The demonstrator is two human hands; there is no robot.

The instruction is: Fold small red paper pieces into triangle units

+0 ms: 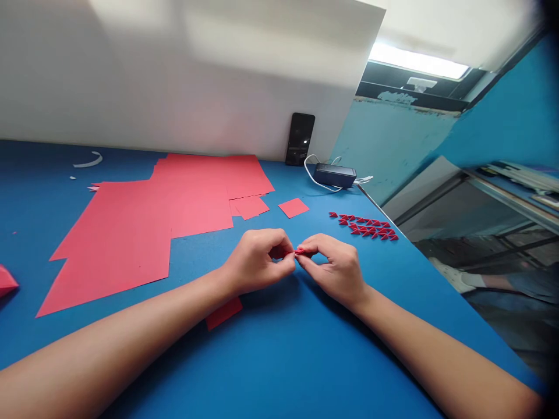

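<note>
Between my two hands, above the blue table, is a small folded piece of red paper (300, 251), mostly hidden by the fingertips. My left hand (264, 261) pinches its left end between thumb and fingers. The right end sits in a pinch of my right hand (334, 265). Part of a red paper piece (224, 314) shows from under my left forearm. Beyond my hands lies a flat red paper square (294, 208). To the right, several small folded red triangles (367, 227) stand in rows.
Large red sheets (126, 227) overlap on the blue table (279, 361) at left, with smaller red pieces (248, 206) beside them. A black phone (300, 139) leans on the white board (196, 75). Near it sits a dark box (335, 175) with a white cable. A person's leg (493, 281) shows at right.
</note>
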